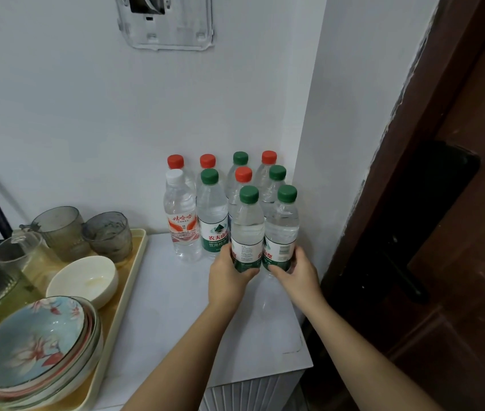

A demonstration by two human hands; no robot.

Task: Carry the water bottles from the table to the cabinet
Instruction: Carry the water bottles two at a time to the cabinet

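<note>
At the left edge of the white worktop (176,307), a cream tray (134,280) held stacked floral plates (36,351), a white bowl (82,280) and several smoky glasses (108,235), well apart from the work in hand. In the far right corner, against the wall, a cluster of water bottles (223,185) stood upright in tight rows under red, green and white caps. The person's left hand (229,277) was wrapped around the lower label of the left green-capped bottle (247,232) at the front, fingers curled closed on it, thumb across its near side. Just beside it, the right hand (294,271) clasped the right green-capped bottle (282,229) in the same manner, fingers closed about its base. The two held bottles touched each other, and whether they stood on the surface or hung just clear of it could not be told. To finish this step well, the bottles would likely need drawing straight up or toward the near edge, kept upright, since the neighbours behind stood close enough to be knocked over. A low grip like this could let the tall tops sway.
</note>
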